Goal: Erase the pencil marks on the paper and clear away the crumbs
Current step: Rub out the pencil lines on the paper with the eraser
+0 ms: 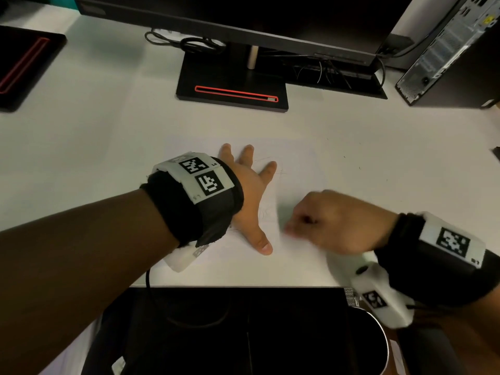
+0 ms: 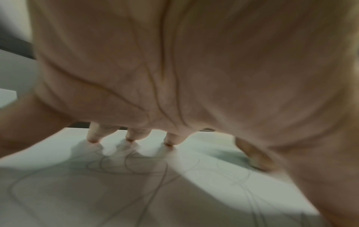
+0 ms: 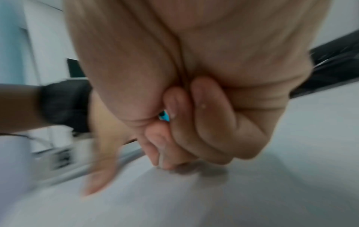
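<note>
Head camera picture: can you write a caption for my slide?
Left hand presses flat on the paper while the curled right hand rubs beside it on a white desk.

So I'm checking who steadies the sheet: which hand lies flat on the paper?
The left hand, fingers spread and pressed on the paper. The right hand is curled, blurred, gripping something small and blue.

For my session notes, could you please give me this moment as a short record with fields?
surface: white desk
paper: flat on the desk, faint pencil marks showing
left hand: fingers spread, pressing the paper down
right hand: curled, blurred, fingertips at the paper; a small blue thing shows between the fingers, likely the eraser
behind: monitor stand, computer tower
crumbs: too small to tell
</note>
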Demonstrator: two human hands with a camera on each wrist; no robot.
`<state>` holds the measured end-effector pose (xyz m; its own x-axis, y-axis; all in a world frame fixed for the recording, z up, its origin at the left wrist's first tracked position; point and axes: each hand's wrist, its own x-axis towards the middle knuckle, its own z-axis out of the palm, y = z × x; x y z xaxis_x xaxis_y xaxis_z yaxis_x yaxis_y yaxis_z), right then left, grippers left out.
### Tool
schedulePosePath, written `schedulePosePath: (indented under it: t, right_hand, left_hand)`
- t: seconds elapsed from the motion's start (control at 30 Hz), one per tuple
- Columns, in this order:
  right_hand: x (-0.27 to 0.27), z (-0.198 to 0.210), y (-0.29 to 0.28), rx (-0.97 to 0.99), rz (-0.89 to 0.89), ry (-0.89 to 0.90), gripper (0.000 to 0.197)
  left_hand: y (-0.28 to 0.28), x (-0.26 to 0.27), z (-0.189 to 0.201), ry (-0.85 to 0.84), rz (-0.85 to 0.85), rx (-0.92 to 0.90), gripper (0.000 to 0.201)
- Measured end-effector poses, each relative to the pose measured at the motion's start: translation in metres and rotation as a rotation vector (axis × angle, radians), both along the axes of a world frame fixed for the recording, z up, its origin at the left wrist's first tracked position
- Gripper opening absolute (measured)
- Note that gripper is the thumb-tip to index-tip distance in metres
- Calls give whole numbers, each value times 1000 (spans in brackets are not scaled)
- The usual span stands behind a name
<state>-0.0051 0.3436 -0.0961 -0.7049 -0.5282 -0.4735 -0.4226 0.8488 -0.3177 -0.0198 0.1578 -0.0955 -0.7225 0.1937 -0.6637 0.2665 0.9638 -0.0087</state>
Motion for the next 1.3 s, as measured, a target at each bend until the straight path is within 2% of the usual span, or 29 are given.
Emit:
schedulePosePath:
  t: [0.07,0.2,0.33,0.5,0.63,0.77,0.9,1.03,1.2,1.3]
  right_hand:
    - [-12,3,5,10,-60,23,47]
    - [7,-3,-5,-5,39,-27,46]
    - [-17,2,2,15,-57,34,46]
    - [-1,-4,-9,-3,54,-13,47]
    - [-22,-1,-2,-10,-55,23,47]
    - [-4,-5,-13,-17,47,-37,47]
    - [-30,1,-4,-5,-63,24,49]
    - [-14,-2,-13,-3,40,-64,50]
    - [-41,3,-3,10,-87,26,47]
    - [-26,-2,-11,14,32,-24,49]
  left_hand:
    - [0,0,1,1,0,-5,155]
    - [0,0,0,0,5,2,155]
    - [0,0,0,2,2,0,155]
    - [0,0,0,1,4,6,155]
    - [0,0,0,-4,4,5,155]
    - [0,0,0,4,-6,6,155]
    - [-1,0,-1,-8,4,9,155]
    - [-1,0,-1,-4,2,18,155]
    - [0,1,0,-3,-5,8,154]
    - [-1,1,-2,0,-5,16,154]
